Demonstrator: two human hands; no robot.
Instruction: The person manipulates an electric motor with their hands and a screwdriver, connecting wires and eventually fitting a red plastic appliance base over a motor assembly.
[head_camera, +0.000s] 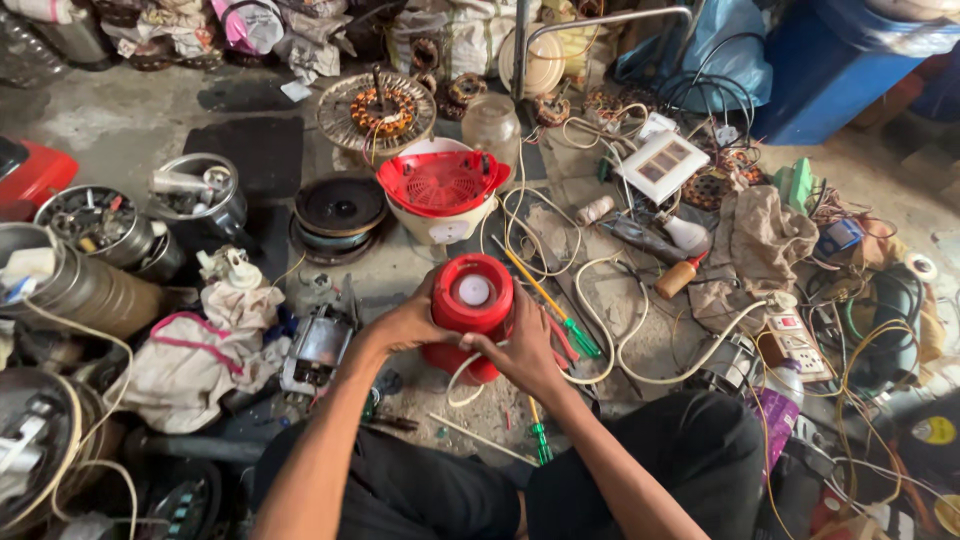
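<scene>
I grip a red cylindrical appliance housing (470, 305) with a white round cap on top, upright on the floor between my knees. My left hand (408, 322) wraps its left side. My right hand (520, 352) holds its lower right side, fingers around the base. A white cord (610, 330) trails from under it to the right. Just beyond stands a white appliance base with a red slotted lid (443, 185).
Screwdrivers with green handles (578, 335) lie right of the housing. An electric motor (320, 345) and rags sit to the left, with metal tins (95, 225) further left. A switch plate (663, 165), wires, an extension socket (795, 340) and a blue drum (830, 70) crowd the right.
</scene>
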